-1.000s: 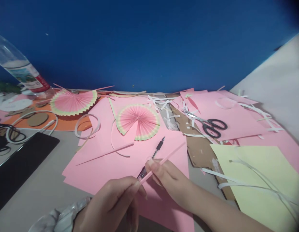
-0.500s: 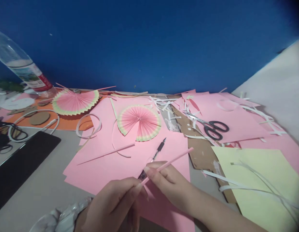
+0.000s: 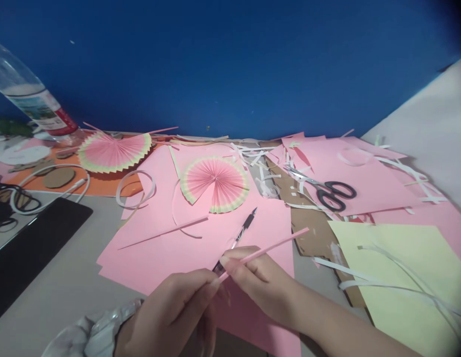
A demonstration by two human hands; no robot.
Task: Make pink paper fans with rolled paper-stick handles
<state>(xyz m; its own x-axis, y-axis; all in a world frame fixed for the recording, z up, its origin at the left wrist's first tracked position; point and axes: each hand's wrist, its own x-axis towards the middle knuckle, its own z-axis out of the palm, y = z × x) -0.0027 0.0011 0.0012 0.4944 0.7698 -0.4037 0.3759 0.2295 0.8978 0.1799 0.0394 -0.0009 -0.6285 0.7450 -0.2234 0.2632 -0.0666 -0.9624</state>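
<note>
A thin pink paper strip (image 3: 277, 244) slants up to the right between my hands. My left hand (image 3: 178, 305) pinches its lower end between thumb and forefinger. Just beyond, my right hand (image 3: 256, 277) pinches the same strip, with the far end sticking out past the knuckles. Under and behind the fingers lies a black pen (image 3: 245, 223) on pink paper (image 3: 141, 260), its lower part partly hidden. A pleated pink fan with a yellow-green rim (image 3: 215, 183) rests above the pen. Another folded pink strip (image 3: 163, 232) lies left of it.
Scissors (image 3: 321, 188) lie on pink sheets at the right, near white paper scraps and yellow paper (image 3: 405, 253). At the left are a black phone (image 3: 40, 253), a white cable (image 3: 88, 191), a second fan (image 3: 116, 152) and a leaning bottle (image 3: 38, 106).
The held strip sticks out slightly farther to the upper right. Both hands keep their pinch in nearly the same place, and the view has shifted a little.
</note>
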